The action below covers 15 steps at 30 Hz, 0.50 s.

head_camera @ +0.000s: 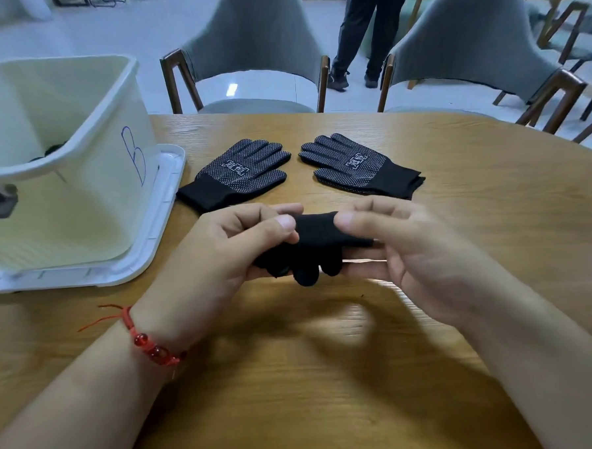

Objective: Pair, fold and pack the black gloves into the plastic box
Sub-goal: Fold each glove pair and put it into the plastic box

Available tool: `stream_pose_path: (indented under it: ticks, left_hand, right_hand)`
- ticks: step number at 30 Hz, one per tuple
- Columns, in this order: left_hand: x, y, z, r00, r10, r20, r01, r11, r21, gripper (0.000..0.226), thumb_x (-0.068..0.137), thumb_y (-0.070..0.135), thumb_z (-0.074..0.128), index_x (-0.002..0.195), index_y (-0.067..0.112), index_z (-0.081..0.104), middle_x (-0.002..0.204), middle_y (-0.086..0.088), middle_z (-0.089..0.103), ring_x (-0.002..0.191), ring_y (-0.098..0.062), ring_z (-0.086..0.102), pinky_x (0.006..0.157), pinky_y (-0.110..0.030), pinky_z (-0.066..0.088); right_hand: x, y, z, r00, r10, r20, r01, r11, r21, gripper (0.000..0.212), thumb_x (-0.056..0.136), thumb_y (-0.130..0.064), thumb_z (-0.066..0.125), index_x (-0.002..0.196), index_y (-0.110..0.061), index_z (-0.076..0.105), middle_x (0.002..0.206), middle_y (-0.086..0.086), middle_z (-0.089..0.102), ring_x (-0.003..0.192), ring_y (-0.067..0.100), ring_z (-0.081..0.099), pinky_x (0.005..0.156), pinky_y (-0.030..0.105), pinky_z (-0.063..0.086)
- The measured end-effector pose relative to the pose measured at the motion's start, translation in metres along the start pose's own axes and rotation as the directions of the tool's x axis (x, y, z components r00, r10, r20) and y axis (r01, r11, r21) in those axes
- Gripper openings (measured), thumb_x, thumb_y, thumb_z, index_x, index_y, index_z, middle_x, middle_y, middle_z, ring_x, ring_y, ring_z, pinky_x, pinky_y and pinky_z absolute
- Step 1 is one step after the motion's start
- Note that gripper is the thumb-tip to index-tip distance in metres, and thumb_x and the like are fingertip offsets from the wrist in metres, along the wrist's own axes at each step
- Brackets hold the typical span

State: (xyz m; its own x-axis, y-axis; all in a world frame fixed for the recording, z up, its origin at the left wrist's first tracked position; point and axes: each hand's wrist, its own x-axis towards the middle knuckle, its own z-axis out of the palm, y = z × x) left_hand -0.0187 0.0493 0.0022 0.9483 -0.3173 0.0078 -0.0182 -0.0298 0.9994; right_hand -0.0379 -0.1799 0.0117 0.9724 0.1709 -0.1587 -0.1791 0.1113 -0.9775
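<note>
Pinching a folded black glove bundle [314,238] just above the wooden table [493,214], left hand [220,252] and right hand [405,249] grip its ends; two dotted gloves [240,172] [356,166] lie flat beyond, plastic box [87,132] left, grey chairs [250,38] behind.

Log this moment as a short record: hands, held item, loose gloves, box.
left hand: pinches the glove bundle
right hand: pinches the same bundle
glove bundle: black, folded, held above the table
near-box glove: flat, dots up
far glove: flat, dots up, apart from it
plastic box: open, marked B, standing on white lid
</note>
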Motion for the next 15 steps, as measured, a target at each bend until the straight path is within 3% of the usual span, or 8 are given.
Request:
stream_pose_path:
  ticks: [2, 5, 8, 10, 12, 15]
  left_hand:
    - [-0.001, 0.0, 0.001, 1.0, 0.025, -0.004, -0.025, 1.0, 0.015, 0.016, 0.089, 0.028, 0.074, 0.079, 0.015, 0.075, 0.127, 0.002, 0.074, 0.1, -0.022, 0.074, 0.075, -0.03, 0.058]
    - [-0.005, 0.007, 0.003, 0.998, 0.066, -0.024, -0.067, 0.998, -0.021, 0.013, 0.091, 0.022, 0.074, 0.096, 0.01, 0.076, 0.125, -0.002, 0.074, 0.083, -0.024, 0.07, 0.073, -0.03, 0.057]
    - [-0.008, 0.012, 0.002, 0.995, 0.078, -0.064, -0.083, 0.994, -0.076, 0.032, 0.09, 0.016, 0.079, 0.12, 0.014, 0.069, 0.122, -0.008, 0.075, 0.091, -0.027, 0.073, 0.075, -0.032, 0.059]
    - [-0.011, 0.016, 0.001, 0.995, 0.031, -0.096, -0.042, 0.992, -0.115, 0.039, 0.087, 0.017, 0.084, 0.122, 0.014, 0.069, 0.116, -0.012, 0.075, 0.096, -0.031, 0.076, 0.081, -0.04, 0.064]
    - [-0.018, 0.02, -0.001, 0.993, 0.015, -0.117, -0.028, 0.993, -0.111, 0.034, 0.086, 0.017, 0.082, 0.118, 0.01, 0.072, 0.102, -0.011, 0.076, 0.09, -0.024, 0.077, 0.082, -0.045, 0.065]
    - [-0.028, 0.026, -0.006, 0.986, 0.066, -0.156, -0.082, 0.992, -0.095, 0.026, 0.088, 0.016, 0.077, 0.114, 0.011, 0.074, 0.095, -0.008, 0.077, 0.085, -0.021, 0.077, 0.078, -0.04, 0.065]
  right_hand:
    - [0.0, 0.005, 0.008, 0.994, -0.067, -0.091, 0.062, 0.997, -0.053, 0.026, 0.074, -0.02, 0.09, 0.091, -0.015, 0.07, 0.097, 0.012, 0.075, 0.085, 0.031, 0.077, 0.083, 0.045, 0.066]
    - [-0.001, 0.004, 0.014, 0.978, -0.145, -0.15, 0.142, 0.989, -0.03, 0.025, 0.074, -0.012, 0.089, 0.085, -0.016, 0.067, 0.094, 0.011, 0.072, 0.082, 0.026, 0.075, 0.074, 0.04, 0.063]
    - [-0.003, 0.001, 0.019, 0.962, -0.22, -0.161, 0.219, 0.975, -0.019, 0.026, 0.073, -0.01, 0.089, 0.083, -0.017, 0.066, 0.089, 0.006, 0.074, 0.082, 0.026, 0.076, 0.072, 0.038, 0.062]
    - [-0.006, -0.002, 0.024, 0.945, -0.278, -0.171, 0.272, 0.961, -0.058, 0.026, 0.075, -0.009, 0.09, 0.082, -0.019, 0.067, 0.087, 0.004, 0.074, 0.081, 0.03, 0.076, 0.073, 0.04, 0.062]
    - [-0.008, -0.006, 0.031, 0.929, -0.326, -0.174, 0.314, 0.945, -0.092, 0.027, 0.072, -0.014, 0.091, 0.083, -0.022, 0.068, 0.088, 0.005, 0.075, 0.08, 0.031, 0.076, 0.075, 0.043, 0.062]
    - [-0.012, -0.01, 0.044, 0.915, -0.364, -0.176, 0.35, 0.931, -0.103, 0.03, 0.071, -0.017, 0.091, 0.089, -0.023, 0.068, 0.088, 0.004, 0.076, 0.077, 0.029, 0.076, 0.076, 0.045, 0.062]
